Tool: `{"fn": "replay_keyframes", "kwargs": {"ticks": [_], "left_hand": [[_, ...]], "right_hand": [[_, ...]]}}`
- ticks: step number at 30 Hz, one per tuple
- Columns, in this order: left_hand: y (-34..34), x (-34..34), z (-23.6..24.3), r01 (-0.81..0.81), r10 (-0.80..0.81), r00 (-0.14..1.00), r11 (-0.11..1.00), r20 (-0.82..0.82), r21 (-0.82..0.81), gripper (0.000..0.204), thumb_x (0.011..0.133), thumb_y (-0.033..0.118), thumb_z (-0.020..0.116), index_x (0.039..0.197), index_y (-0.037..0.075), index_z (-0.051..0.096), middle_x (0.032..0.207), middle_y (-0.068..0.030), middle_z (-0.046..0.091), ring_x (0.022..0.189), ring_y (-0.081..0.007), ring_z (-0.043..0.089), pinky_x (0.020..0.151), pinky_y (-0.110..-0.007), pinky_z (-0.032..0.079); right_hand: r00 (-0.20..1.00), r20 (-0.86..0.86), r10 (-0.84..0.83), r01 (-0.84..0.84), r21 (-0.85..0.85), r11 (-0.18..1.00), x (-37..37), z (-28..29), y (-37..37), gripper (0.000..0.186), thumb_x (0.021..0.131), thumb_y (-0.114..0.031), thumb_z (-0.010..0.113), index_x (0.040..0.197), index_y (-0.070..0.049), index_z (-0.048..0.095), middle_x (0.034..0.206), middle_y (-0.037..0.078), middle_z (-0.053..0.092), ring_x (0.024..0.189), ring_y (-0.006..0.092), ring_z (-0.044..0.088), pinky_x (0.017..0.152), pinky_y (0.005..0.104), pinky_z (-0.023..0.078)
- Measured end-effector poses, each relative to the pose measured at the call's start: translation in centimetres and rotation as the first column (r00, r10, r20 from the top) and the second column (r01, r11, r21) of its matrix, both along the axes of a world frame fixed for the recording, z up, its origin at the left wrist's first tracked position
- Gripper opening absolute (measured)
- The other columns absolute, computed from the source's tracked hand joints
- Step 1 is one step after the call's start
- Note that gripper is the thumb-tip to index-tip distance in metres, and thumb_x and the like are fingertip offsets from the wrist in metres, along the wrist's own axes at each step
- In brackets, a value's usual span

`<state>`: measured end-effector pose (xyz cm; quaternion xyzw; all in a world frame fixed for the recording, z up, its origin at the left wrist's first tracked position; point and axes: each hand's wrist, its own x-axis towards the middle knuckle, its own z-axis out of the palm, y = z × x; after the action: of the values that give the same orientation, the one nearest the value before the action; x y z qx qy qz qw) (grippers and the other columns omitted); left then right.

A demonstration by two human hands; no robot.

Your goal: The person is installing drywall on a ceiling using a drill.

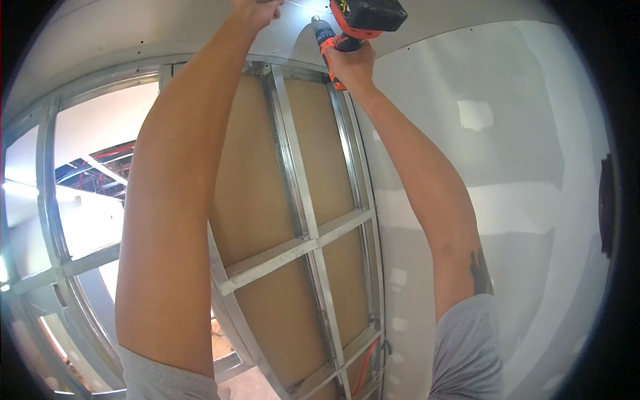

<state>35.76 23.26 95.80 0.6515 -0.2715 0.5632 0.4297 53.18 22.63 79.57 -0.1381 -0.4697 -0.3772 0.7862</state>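
Note:
Both arms are raised overhead. My right hand [355, 65] grips a red and black cordless drill [335, 41] by its handle, with the fingers wrapped round it. Its dark battery pack [373, 15] hangs toward me at the top of the view. The metal chuck [316, 22] points up at the pale ceiling panel [193, 33], where a bright light spot shows. Left of the drill, my left hand [260, 11] is up by the ceiling, cut by the upper edge. Its visible fingers are curled closed; what they hold, if anything, is hidden.
Metal stud framing [313, 243] backed by brown board [250, 167] stands ahead. At the left an open metal frame [50, 193] gives onto another room. A grey plasterboard wall [427, 133] with white filler patches runs along the right. An orange cable [365, 365] hangs low in the framing.

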Motion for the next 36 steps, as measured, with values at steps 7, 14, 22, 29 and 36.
{"fn": "replay_keyframes", "kwargs": {"ticks": [7, 14, 22, 29, 36], "left_hand": [[0.9, 0.2, 0.2, 0.05, -0.052, 0.998, 0.998, -0.04, -0.037, 0.127, 0.07, 0.1, 0.009, 0.16, 0.01, 0.001, 0.164, -0.0276, 0.007, 0.137, -0.0574, 0.021, 0.094, -0.061, 0.033], [1.5, -0.1, 0.0, 0.155, -0.157, 0.985, 0.987, -0.072, -0.036, 0.137, 0.068, 0.102, 0.021, 0.159, 0.004, -0.006, 0.164, -0.0287, -0.002, 0.148, -0.0525, 0.003, 0.111, -0.068, 0.017], [6.2, -3.3, -3.6, 0.188, -0.114, 0.923, 0.967, -0.369, 0.173, 0.115, 0.089, 0.082, 0.033, 0.156, -0.004, 0.001, 0.163, -0.028, 0.005, 0.149, -0.0438, 0.014, 0.121, -0.059, 0.015], [-3.4, -2.8, -39.2, -0.217, 0.534, 0.642, 0.815, -0.551, 0.537, 0.072, 0.098, 0.058, 0.045, 0.145, 0.005, 0.034, 0.144, -0.0131, 0.04, 0.131, -0.0294, 0.042, 0.111, -0.044, 0.034], [1.7, -5.8, -74.3, -0.314, 0.25, 0.183, 0.931, -0.951, 0.184, 0.044, 0.098, 0.034, 0.062, 0.13, 0.004, 0.062, 0.11, -0.0047, 0.071, 0.104, -0.0145, 0.064, 0.093, -0.031, 0.049]], "right_hand": [[0.998, -0.063, -0.028, 0.024, -0.061, 0.998, 0.3, 0.8, 1.2, 0.017, 0.074, -0.016, 0.073, 0.082, -0.005, 0.064, 0.061, 0.01, 0.066, 0.046, 0.0231, 0.064, 0.049, 0.0369, 0.053], [0.937, -0.069, -0.344, 0.318, -0.245, 0.916, 3.4, -3.8, 1.1, 0.031, 0.078, -0.028, 0.076, 0.102, -0.009, 0.069, 0.093, 0.007, 0.074, 0.098, 0.0263, 0.069, 0.088, 0.0394, 0.052], [0.819, -0.574, 0.017, -0.54, -0.76, 0.361, -3.4, -38.6, -14.4, 0.028, 0.09, -0.02, 0.076, 0.108, -0.004, 0.061, 0.115, 0.01, 0.067, 0.106, 0.0137, 0.061, 0.091, 0.0322, 0.049], [0.907, -0.419, 0.043, -0.383, -0.778, 0.498, -5.5, -68.1, -26.0, 0.025, 0.091, 0.001, 0.066, 0.111, -0.002, 0.051, 0.138, 0.019, 0.057, 0.113, 0.0225, 0.059, 0.096, 0.0318, 0.046], [0.727, -0.624, -0.286, -0.64, -0.767, 0.044, -7.5, -85.4, -40.1, 0.039, 0.09, -0.003, 0.069, 0.128, 0.001, 0.058, 0.114, 0.007, 0.063, 0.101, 0.0167, 0.06, 0.09, 0.0316, 0.048]]}}
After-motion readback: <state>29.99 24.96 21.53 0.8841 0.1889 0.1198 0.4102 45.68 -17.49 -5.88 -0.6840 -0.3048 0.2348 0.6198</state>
